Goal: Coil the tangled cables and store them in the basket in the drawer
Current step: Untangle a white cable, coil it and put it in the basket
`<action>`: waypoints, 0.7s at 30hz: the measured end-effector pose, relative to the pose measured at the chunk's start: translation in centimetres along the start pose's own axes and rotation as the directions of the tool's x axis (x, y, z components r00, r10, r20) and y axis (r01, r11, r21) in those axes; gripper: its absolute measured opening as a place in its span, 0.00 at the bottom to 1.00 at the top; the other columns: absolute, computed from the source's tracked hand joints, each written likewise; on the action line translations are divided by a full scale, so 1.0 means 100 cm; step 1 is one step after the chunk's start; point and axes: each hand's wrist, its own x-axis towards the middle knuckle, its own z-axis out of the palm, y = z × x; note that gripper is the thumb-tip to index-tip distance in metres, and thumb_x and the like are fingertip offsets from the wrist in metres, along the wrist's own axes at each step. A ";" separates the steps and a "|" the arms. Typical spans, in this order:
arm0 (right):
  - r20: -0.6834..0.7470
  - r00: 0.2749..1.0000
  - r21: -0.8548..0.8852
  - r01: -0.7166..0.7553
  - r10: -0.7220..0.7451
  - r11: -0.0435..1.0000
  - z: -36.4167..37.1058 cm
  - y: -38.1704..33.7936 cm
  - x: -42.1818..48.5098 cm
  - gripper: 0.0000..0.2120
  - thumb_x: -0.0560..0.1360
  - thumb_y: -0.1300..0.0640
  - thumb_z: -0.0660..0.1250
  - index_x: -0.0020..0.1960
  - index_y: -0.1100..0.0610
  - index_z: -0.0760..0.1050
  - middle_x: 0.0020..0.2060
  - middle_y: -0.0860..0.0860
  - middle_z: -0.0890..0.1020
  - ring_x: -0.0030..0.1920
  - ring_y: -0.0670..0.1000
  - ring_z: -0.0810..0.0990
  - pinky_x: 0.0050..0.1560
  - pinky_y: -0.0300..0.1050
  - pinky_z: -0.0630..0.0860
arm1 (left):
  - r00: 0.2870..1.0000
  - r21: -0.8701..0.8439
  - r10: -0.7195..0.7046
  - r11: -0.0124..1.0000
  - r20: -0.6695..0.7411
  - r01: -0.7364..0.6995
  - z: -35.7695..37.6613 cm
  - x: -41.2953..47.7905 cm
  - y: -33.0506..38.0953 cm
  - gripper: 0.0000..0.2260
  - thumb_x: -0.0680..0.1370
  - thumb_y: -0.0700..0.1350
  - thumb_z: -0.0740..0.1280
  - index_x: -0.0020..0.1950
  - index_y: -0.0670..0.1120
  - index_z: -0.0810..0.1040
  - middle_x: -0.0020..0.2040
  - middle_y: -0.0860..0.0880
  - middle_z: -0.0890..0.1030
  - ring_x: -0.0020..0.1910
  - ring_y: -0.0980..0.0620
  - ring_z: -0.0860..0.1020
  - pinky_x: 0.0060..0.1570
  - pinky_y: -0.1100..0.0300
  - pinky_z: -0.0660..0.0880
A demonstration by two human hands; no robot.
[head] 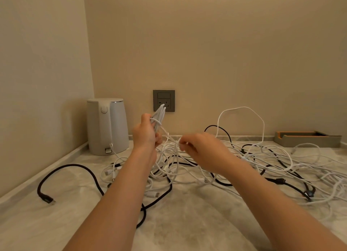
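Coiling in progress: left grip [146,132] clenches a folded white cable bundle [159,114] above the counter [187,222]; right grip [199,149] pinches its trailing strand [169,135] over the tangle [253,157] of other cables. Advice: feed slack slowly, hold loops equal, free snags before pulling. Basket and drawer not in view.

Warm, rather dim light is falling evenly, and shadows are lying soft and faint under the cables [244,157] below the grip. The right hand [199,149] is smearing with motion blur while the left hand [145,133] is showing sharp. Far left of the grip, the wall corner [90,63] is leaning with lens distortion.
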 end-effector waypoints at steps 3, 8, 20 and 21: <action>-0.094 0.962 -0.045 0.252 -0.255 0.967 -0.002 -0.021 0.001 0.13 0.81 0.54 0.57 0.45 0.57 0.77 0.37 0.52 0.80 0.36 0.55 0.76 0.36 0.48 0.73 | 0.979 0.202 0.148 0.972 -0.138 -0.118 -0.007 0.004 0.005 0.16 0.80 0.46 0.58 0.32 0.44 0.68 0.24 0.50 0.65 0.21 0.54 0.63 0.22 0.63 0.60; -0.443 0.795 -0.230 0.347 -0.415 0.909 -0.011 -0.014 0.000 0.18 0.77 0.49 0.57 0.36 0.56 0.78 0.29 0.47 0.77 0.26 0.49 0.74 0.24 0.40 0.69 | 0.855 0.744 0.498 0.515 0.144 -0.425 -0.010 0.001 0.000 0.22 0.81 0.48 0.57 0.26 0.46 0.65 0.24 0.51 0.65 0.24 0.53 0.62 0.27 0.60 0.58; -0.477 0.876 0.348 0.270 -0.079 0.898 -0.023 0.032 0.002 0.14 0.73 0.41 0.61 0.35 0.48 0.76 0.28 0.42 0.73 0.29 0.43 0.70 0.31 0.40 0.67 | 0.659 0.462 -0.001 0.714 0.752 -0.526 0.008 -0.014 0.005 0.23 0.83 0.47 0.54 0.31 0.39 0.72 0.23 0.51 0.68 0.19 0.58 0.64 0.22 0.67 0.62; -0.427 0.903 0.463 0.265 -0.049 0.846 -0.021 0.031 0.003 0.12 0.73 0.42 0.62 0.35 0.46 0.75 0.27 0.43 0.73 0.28 0.43 0.69 0.31 0.40 0.66 | 0.650 0.448 -0.034 0.752 0.759 -0.483 0.009 -0.017 0.005 0.23 0.83 0.48 0.54 0.33 0.38 0.73 0.24 0.49 0.69 0.20 0.57 0.64 0.22 0.67 0.62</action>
